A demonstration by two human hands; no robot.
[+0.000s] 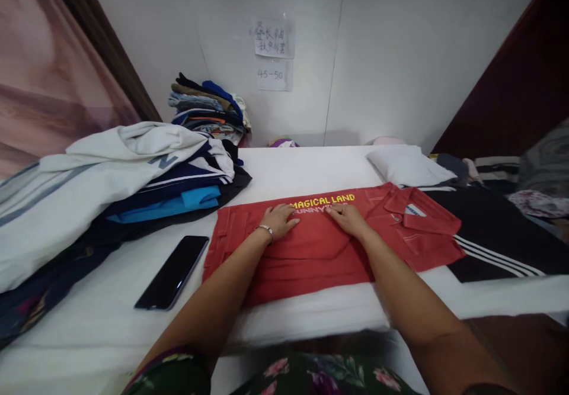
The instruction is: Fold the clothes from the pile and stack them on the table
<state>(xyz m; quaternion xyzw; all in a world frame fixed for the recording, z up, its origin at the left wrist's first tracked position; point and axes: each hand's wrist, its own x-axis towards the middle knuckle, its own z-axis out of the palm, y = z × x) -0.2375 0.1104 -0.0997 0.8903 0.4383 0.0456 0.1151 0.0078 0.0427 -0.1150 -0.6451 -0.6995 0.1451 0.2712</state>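
A red collared long garment (311,241), a shirt or light jacket, lies folded lengthwise on the white table, its collar to the right. Yellow lettering reading "MAGICAL LAND" runs along its far edge, with a paler line of letters below. My left hand (278,222), with a bracelet at the wrist, rests on the red cloth left of the lettering, fingers spread. At the right end of the lettering my right hand (349,218) has its fingers bent together on the cloth, apparently pinching it. The undersides of both hands are hidden.
A black phone (173,272) lies on the left of the white table (288,167). Heaped clothes with a white sweatshirt (106,164) fill the left side. Black striped clothing (498,229) and a white pillow-like bundle (409,165) are at right. Folded clothes (208,111) stand behind.
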